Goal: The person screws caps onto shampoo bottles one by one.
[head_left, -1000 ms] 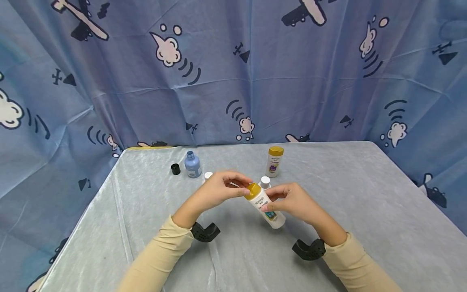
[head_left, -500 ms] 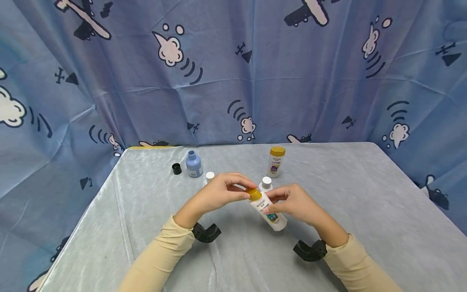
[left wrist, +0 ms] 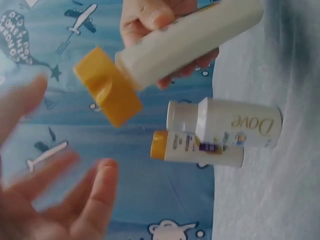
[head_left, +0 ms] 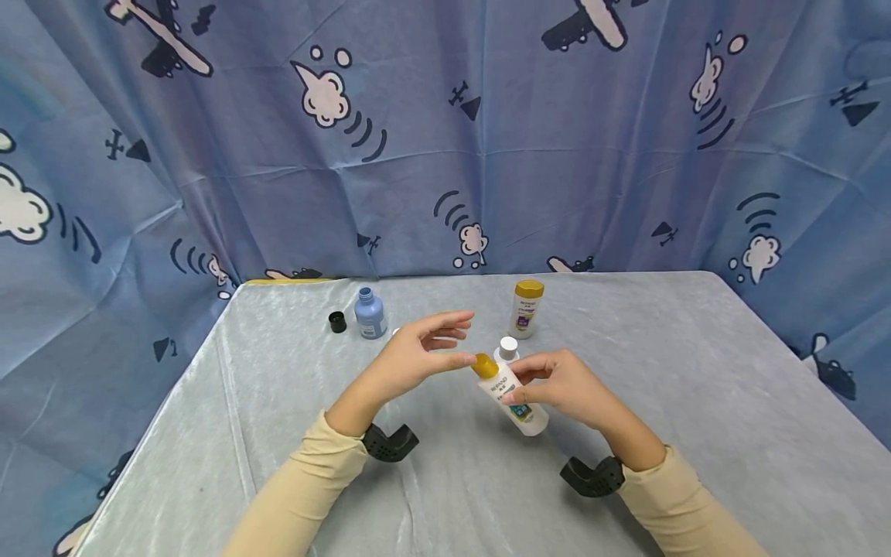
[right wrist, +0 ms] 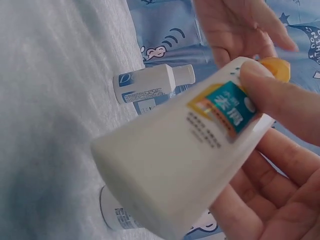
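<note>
A white shampoo bottle (head_left: 530, 418) with a yellow cap (head_left: 485, 366) is tilted above the table, cap end up and to the left. My right hand (head_left: 567, 387) grips its body between thumb and fingers; its teal label (right wrist: 232, 107) shows in the right wrist view. Just left of the cap, my left hand (head_left: 418, 357) has its fingers spread, the thumb tip close by the cap. In the left wrist view the left fingers (left wrist: 97, 200) are blurred and hold nothing, while the yellow cap (left wrist: 107, 87) sits at the bottle's end.
Behind the held bottle stand a white Dove bottle (left wrist: 245, 122) and another yellow-capped bottle (head_left: 524, 316). A blue bottle without a cap (head_left: 370, 317) stands back left, beside a black cap (head_left: 337, 322). Another white bottle (right wrist: 145, 86) is mostly hidden behind my left hand in the head view.
My left hand has let go of the yellow cap, its fingers lifting and spreading up off it. The right hand keeps its grip on the shampoo bottle, which has barely moved.
</note>
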The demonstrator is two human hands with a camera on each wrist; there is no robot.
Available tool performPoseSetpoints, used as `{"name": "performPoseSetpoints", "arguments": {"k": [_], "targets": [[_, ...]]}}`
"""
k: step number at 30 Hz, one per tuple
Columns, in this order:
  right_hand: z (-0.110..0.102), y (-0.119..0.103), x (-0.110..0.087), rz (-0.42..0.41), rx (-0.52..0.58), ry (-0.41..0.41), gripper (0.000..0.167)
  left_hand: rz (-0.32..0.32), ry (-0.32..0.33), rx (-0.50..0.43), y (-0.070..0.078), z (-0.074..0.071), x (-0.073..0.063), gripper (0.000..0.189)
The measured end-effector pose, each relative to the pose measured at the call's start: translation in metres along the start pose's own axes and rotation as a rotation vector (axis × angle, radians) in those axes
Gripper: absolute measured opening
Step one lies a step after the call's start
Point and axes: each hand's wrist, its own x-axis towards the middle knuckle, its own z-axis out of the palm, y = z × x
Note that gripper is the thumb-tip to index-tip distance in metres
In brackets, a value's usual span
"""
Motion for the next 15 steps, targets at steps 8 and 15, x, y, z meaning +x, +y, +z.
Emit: {"name": "performPoseSetpoints", "arguments": {"k": [8,15], "targets": [[0.003,-0.001,0.001,0.001,-0.017,0.006,0.037,-0.191,0.072,0.055,0.002,0.013,0.000,0.038],[0.004,0.002,0.002,-0.017,-0.019,-0.003,0.034,-0.180,0.066,0.058,0.003,0.017,-0.001,0.034]]}}
